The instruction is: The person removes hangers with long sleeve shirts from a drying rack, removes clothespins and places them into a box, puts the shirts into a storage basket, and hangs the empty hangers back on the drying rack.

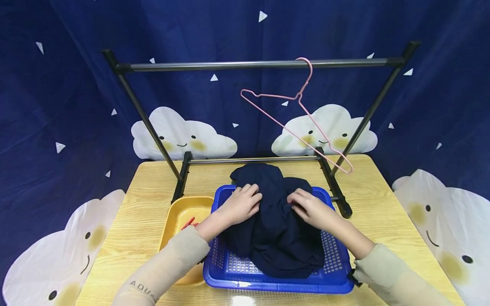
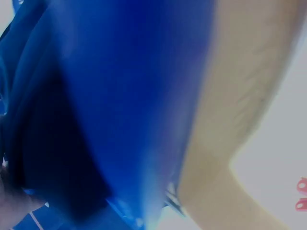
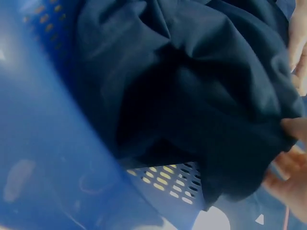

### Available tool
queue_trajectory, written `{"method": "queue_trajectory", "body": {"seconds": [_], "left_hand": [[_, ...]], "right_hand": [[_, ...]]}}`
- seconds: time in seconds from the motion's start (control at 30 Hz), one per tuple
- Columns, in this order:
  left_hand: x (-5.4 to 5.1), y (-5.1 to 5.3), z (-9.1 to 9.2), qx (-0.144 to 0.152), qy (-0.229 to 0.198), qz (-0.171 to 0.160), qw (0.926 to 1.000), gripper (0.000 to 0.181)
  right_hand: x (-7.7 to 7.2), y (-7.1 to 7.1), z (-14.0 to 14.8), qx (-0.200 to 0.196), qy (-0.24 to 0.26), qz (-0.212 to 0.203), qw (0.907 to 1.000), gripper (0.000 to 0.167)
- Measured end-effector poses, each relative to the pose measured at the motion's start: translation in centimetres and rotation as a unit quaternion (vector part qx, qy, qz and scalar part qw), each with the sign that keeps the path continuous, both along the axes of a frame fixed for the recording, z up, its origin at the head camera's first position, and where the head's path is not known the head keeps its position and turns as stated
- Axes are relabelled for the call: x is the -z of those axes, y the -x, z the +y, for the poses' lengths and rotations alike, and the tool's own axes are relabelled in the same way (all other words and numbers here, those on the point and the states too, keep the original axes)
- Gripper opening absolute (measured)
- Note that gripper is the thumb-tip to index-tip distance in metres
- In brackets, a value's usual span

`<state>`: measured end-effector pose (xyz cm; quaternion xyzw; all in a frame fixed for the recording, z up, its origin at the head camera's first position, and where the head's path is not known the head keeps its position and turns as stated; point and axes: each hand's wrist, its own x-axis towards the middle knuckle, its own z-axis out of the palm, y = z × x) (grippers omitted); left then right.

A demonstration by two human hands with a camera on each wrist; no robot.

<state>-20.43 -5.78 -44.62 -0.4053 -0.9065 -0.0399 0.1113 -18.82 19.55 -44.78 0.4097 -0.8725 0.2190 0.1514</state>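
Note:
A bunched dark navy cloth (image 1: 273, 238) lies in a blue plastic basket (image 1: 277, 285) with perforated sides, its far end draped over the back rim. My left hand (image 1: 241, 203) grips the cloth near its left side, fingers curled. On the other side, my right hand (image 1: 311, 209) pinches a fold of it between thumb and fingers; the right wrist view shows this pinch at the cloth's edge (image 3: 249, 177). The left wrist view is mostly filled by blurred blue basket wall (image 2: 134, 96) and sleeve. What kind of garment it is cannot be told.
A pink hanger (image 1: 283, 126) hangs from the bar (image 1: 214, 66) of a black-ended metal rack behind the basket. Left of the basket, partly beneath its edge, stands a yellow tray (image 1: 167, 223) with red clips (image 1: 188, 222). All stand on a wooden table (image 1: 122, 250) before a blue curtain.

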Motion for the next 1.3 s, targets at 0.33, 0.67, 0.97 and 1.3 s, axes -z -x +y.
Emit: {"method": "queue_trajectory", "body": {"seconds": [0.33, 0.67, 0.97, 1.3], "left_hand": [[2.4, -0.5, -0.1, -0.032, 0.114, -0.079, 0.9898, 0.065], [4.6, -1.0, 0.2, -0.095, 0.23, -0.192, 0.9494, 0.075], [5.3, -0.9, 0.0, -0.107, 0.248, -0.253, 0.9288, 0.074], [4.5, -0.8, -0.2, -0.103, 0.229, -0.275, 0.928, 0.075]], "right_hand": [[1.2, -0.1, -0.3, 0.05, -0.196, -0.174, 0.9639, 0.057], [2.1, 0.3, -0.6, 0.06, -0.259, -0.359, 0.8949, 0.065], [2.6, 0.5, -0.8, 0.05, -0.28, -0.392, 0.875, 0.067], [2.1, 0.4, -0.9, 0.054, -0.26, -0.386, 0.8836, 0.062]]}}
